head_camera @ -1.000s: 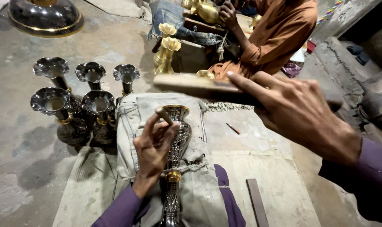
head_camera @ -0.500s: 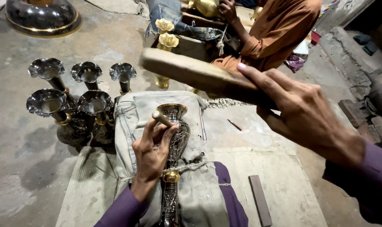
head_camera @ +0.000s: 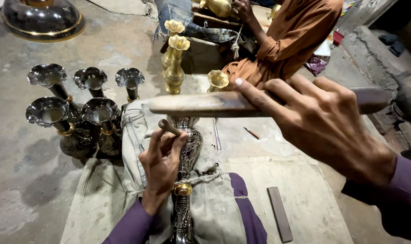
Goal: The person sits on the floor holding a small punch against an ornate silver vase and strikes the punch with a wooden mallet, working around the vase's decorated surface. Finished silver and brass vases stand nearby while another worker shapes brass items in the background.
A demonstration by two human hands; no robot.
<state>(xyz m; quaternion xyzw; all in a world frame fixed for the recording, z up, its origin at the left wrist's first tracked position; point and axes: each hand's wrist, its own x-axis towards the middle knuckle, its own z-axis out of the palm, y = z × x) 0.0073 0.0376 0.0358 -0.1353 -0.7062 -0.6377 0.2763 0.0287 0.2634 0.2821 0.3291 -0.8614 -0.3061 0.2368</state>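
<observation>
The vase [head_camera: 186, 153] lies on its side on a cloth-wrapped pad [head_camera: 210, 208], its silver engraved body pointing away from the person and its brass collar nearer to them. The left hand [head_camera: 161, 167] rests against the vase's left flank and pinches a short punch [head_camera: 169, 127], tip down on the vase's shoulder. The right hand [head_camera: 325, 124] is clenched round a flat wooden mallet [head_camera: 205, 104], which hangs level just above the punch.

To strike well, it seems best to keep the punch steady and square to the curved metal, with the fingers low on its shaft and clear of its head. The mallet's flat face should meet the head squarely; a glancing blow could skid the tip across the pattern. The vase looks bedded in the pad, which should stop it from rolling.

Left of the vase stand five dark fluted vases [head_camera: 74, 113]. Beyond it are brass vases [head_camera: 174, 63] and a seated person in orange [head_camera: 287, 45]. Right of the vase lies a dark flat bar [head_camera: 279, 220].
</observation>
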